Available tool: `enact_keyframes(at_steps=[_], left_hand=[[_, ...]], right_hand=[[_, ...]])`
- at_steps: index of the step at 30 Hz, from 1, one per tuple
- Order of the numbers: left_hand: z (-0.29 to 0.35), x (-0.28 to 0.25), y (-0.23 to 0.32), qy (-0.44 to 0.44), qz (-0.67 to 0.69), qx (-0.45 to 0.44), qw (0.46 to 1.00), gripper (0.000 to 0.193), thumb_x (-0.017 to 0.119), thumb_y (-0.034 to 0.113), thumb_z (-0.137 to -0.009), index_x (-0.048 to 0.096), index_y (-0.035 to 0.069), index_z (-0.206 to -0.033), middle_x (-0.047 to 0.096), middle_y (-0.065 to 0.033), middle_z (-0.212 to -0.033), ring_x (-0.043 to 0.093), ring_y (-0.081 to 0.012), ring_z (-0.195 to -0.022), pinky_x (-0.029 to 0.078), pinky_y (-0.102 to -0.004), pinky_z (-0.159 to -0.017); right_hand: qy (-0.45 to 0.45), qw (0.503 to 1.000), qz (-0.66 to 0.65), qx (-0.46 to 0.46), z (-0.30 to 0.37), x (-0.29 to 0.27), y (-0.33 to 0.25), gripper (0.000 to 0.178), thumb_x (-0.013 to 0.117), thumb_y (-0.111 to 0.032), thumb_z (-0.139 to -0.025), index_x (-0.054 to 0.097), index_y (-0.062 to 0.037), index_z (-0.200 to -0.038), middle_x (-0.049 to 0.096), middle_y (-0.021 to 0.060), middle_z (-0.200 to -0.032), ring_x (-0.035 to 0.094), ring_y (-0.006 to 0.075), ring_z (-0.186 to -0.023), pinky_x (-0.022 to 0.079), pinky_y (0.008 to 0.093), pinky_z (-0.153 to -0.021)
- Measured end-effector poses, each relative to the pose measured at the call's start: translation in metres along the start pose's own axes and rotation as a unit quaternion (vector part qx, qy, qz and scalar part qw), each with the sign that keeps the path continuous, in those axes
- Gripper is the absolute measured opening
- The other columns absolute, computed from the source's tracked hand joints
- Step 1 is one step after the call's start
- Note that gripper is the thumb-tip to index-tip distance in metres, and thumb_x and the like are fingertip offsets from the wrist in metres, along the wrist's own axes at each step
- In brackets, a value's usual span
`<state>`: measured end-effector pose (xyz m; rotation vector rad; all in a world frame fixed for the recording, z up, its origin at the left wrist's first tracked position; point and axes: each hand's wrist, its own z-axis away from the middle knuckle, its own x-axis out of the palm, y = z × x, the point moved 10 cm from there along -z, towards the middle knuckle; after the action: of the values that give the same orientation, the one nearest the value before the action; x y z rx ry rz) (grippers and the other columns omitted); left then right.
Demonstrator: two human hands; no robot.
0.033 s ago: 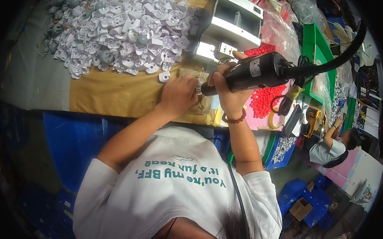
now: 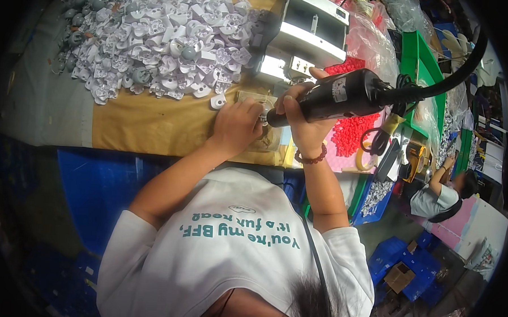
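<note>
My right hand [image 2: 305,122] is wrapped round a black electric screwdriver [image 2: 345,95], which lies tilted with its tip pointing left and its thick cable [image 2: 421,93] running off to the right. Just left of the tip, my left hand [image 2: 236,126] has its fingers closed on a small white plastic part [image 2: 265,109], mostly hidden by the fingers. Part and fingers rest at a flat, clear-looking plate [image 2: 270,141] near the table's front edge. The screwdriver's tip is at the part; whether it touches a screw cannot be made out.
A big heap of white plastic pieces [image 2: 163,38] covers the table's back left, grey round ones among them. Behind my hands stands a silver screw feeder [image 2: 316,39]. Small red parts [image 2: 351,134], a tape roll [image 2: 366,158] and a green bin [image 2: 415,63] lie rightward. A co-worker [image 2: 433,199] sits far right.
</note>
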<state>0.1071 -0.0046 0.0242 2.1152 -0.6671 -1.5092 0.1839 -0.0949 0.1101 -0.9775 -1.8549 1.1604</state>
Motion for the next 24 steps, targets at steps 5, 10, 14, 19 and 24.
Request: enact_keyframes(at_steps=[5, 10, 14, 19, 24], left_hand=[[-0.001, -0.003, 0.001, -0.003, 0.004, -0.002, 1.0, 0.029, 0.074, 0.014, -0.07, 0.058, 0.01, -0.095, 0.058, -0.0068, -0.089, 0.062, -0.0277, -0.081, 0.042, -0.0416, -0.065], [0.001, -0.001, 0.001, -0.01, -0.008, 0.001, 1.0, 0.032, 0.07, 0.013, -0.071, 0.057, 0.012, -0.099, 0.058, -0.0053, -0.093, 0.062, -0.0251, -0.081, 0.042, -0.041, -0.069], [0.0, -0.005, 0.002, -0.011, 0.011, 0.009, 1.0, 0.029, 0.07, 0.014, -0.073, 0.056, 0.012, -0.099, 0.058, -0.0061, -0.093, 0.062, -0.0272, -0.082, 0.043, -0.0425, -0.069], [-0.009, -0.008, 0.003, -0.041, 0.058, -0.012, 0.997, 0.028, 0.07, 0.015, -0.074, 0.056, 0.011, -0.097, 0.058, -0.0095, -0.092, 0.061, -0.0335, -0.083, 0.045, -0.0469, -0.069], [-0.006, 0.001, -0.001, -0.072, 0.054, -0.009, 0.996, 0.027, 0.07, 0.015, -0.075, 0.056, 0.011, -0.097, 0.058, -0.0109, -0.09, 0.06, -0.0371, -0.083, 0.045, -0.0491, -0.069]], right_hand=[[-0.033, 0.999, 0.038, -0.003, -0.003, 0.004, -0.002, 0.064, 0.062, 0.013, -0.081, 0.035, 0.0002, -0.137, 0.061, 0.0097, -0.077, 0.062, 0.0183, -0.065, 0.053, 0.0322, -0.061], [-0.018, 1.0, 0.006, -0.002, 0.002, 0.002, 0.005, 0.059, 0.067, 0.014, -0.079, 0.04, 0.0033, -0.131, 0.061, 0.0053, -0.077, 0.058, 0.0097, -0.067, 0.045, 0.0224, -0.061], [-0.14, 0.975, 0.159, -0.062, 0.023, 0.015, 0.008, 0.05, 0.065, 0.009, -0.081, 0.042, -0.0028, -0.124, 0.061, 0.0088, -0.084, 0.061, 0.0162, -0.073, 0.051, 0.0294, -0.068], [-0.163, 0.982, 0.088, 0.033, 0.044, 0.0, 0.029, 0.044, 0.07, 0.005, -0.081, 0.05, -0.006, -0.118, 0.063, 0.0115, -0.093, 0.064, 0.0185, -0.083, 0.053, 0.0329, -0.073], [-0.164, 0.986, 0.011, -0.004, 0.046, 0.002, 0.038, 0.054, 0.079, 0.003, -0.076, 0.053, -0.007, -0.121, 0.065, 0.0111, -0.094, 0.065, 0.0188, -0.085, 0.053, 0.0328, -0.075]])
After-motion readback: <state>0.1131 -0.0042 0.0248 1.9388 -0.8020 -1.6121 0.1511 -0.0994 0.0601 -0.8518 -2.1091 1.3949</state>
